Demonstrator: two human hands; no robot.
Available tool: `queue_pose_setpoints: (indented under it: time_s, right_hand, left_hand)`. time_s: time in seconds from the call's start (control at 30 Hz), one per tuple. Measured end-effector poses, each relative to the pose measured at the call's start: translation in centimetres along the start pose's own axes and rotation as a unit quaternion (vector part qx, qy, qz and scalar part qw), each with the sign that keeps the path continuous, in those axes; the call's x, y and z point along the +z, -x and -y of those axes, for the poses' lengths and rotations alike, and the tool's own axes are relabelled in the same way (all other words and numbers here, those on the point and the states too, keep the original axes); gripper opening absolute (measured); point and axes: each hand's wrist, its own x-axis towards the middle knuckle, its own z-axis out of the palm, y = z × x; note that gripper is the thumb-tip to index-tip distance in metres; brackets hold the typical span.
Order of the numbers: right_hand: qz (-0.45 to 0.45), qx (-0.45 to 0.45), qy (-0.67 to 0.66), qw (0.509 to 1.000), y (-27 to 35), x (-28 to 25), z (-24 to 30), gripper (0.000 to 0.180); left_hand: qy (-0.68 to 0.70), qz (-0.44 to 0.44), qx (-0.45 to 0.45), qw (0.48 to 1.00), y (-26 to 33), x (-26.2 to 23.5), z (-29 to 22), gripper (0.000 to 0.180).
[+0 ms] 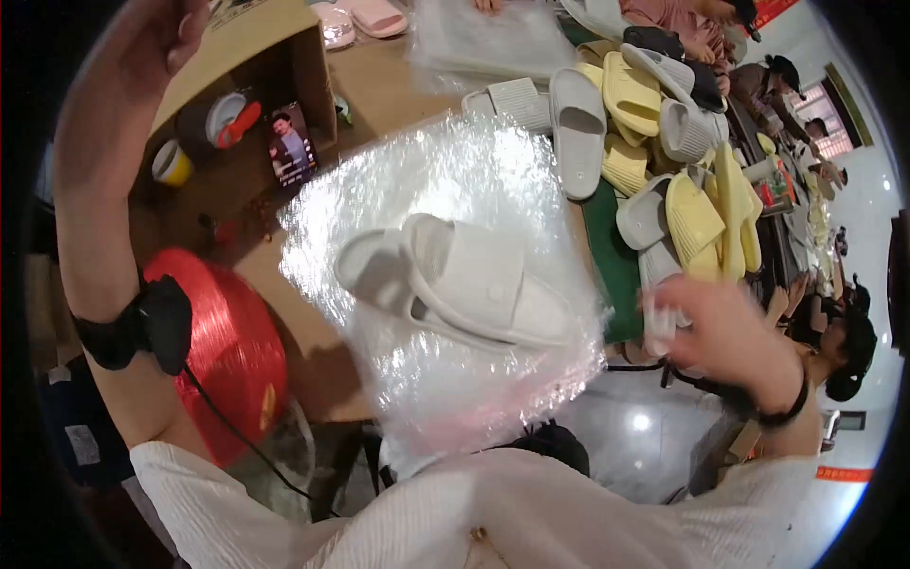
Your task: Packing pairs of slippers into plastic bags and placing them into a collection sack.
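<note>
The right hand (725, 327) is blurred, the left hand (137, 47) cut off; their fingers' (187, 43) grip I cannot tell.

None readable | phone screen (290, 144): tiny white captions | red wall banner (844, 474): blurred lettering

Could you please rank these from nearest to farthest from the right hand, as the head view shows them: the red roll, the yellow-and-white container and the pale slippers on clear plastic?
From the right hand:
1. Pale slippers: to its left, on the clear plastic.
2. Red roll: farther left.
3. Yellow-and-white container: upper left, in the cardboard box.
</note>
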Motion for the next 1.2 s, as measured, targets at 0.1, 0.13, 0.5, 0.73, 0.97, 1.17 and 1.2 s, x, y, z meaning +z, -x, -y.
queue_pose_setpoints:
  time_s: [0.1,0.13,0.5,0.73,0.97,1.17,1.2]
  right_hand:
    - [-0.199,-0.073,0.055,0.976,-3.8,-5.7,0.3,0.024]
    - [-0.287,-0.181,0.041,0.940,-5.0,-7.0,-0.5,0.022]
    - [-0.416,-0.241,0.007,0.877,7.7,-0.8,-3.2,0.021]
    - [-0.417,-0.083,-0.028,0.905,19.9,2.8,-6.4,0.024]
    - [-0.398,0.003,-0.045,0.916,26.3,2.0,-5.3,0.027]
    - [-0.343,0.063,-0.102,0.932,27.0,2.8,-3.6,0.030]
    - [-0.332,0.074,-0.112,0.934,26.8,2.9,-3.4,0.030]
  left_hand:
    - [-0.008,-0.301,-0.009,0.954,5.0,8.5,-0.9,0.038]
    - [-0.064,0.070,0.056,0.994,2.9,12.9,-4.3,0.030]
    - [-0.210,0.162,0.051,0.963,3.2,45.2,1.8,0.035]
    - [-0.253,0.236,-0.161,0.924,-1.7,57.2,18.8,0.059]
    - [-0.125,0.338,-0.342,0.868,-3.9,67.0,26.9,0.080]
    - [0.248,0.325,-0.306,0.860,-4.1,67.6,19.0,0.036]
    - [0.228,0.294,-0.289,0.882,-4.0,66.4,17.4,0.035]
